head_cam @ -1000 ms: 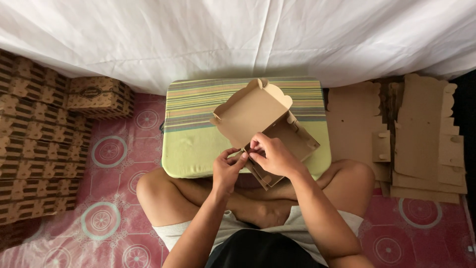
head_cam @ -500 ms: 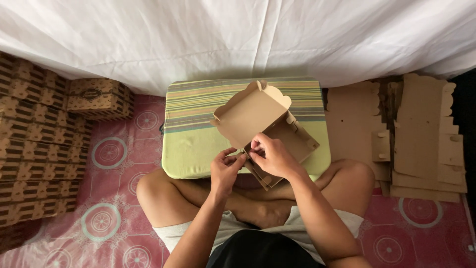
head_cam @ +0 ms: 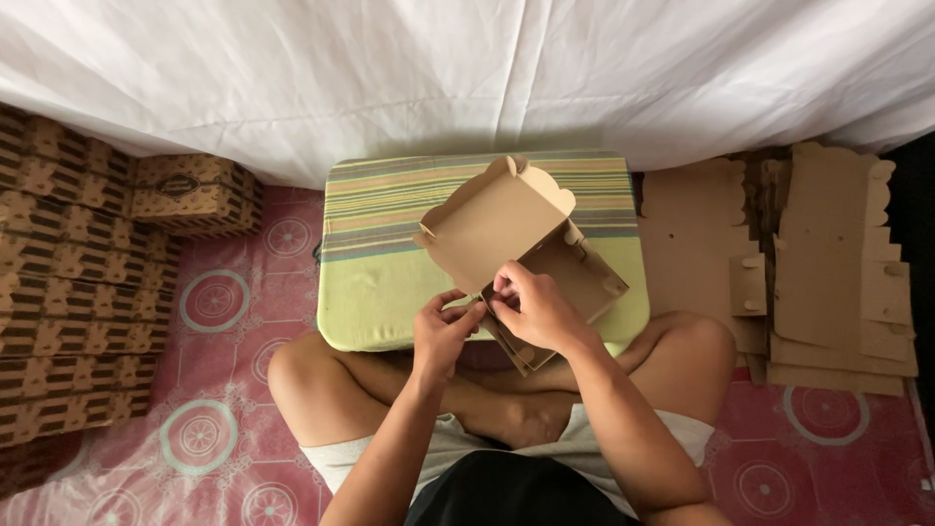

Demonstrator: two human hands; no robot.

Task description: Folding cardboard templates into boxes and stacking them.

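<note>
Cardboard box (head_cam: 531,255), plain brown, half-folded: shallow tray with low walls, lid flap standing open and tilted up toward the far left, scalloped tabs along the lid's top edge. Box sits on the near right part of a striped cushion (head_cam: 390,244), near corner hanging over the cushion edge above the person's crossed legs. Right hand (head_cam: 534,307) grips the box's near-left corner, fingers curled and pinching a small wall flap between thumb and fingertips. Left hand (head_cam: 443,331) just beside it, fingers bent, thumb and index pinching the same corner from the left; fingertips of both hands almost touching. Cushion is green with coloured stripes on the far half, lying on a pink patterned floor mat (head_cam: 214,429). Right side: stacks of flat unfolded cardboard blanks (head_cam: 838,263), same brown. Left side: stacked finished boxes (head_cam: 68,292) with dark printed pattern, one separate folded box (head_cam: 195,195) on top near the cushion. White cloth (head_cam: 467,68) hangs across the back.
</note>
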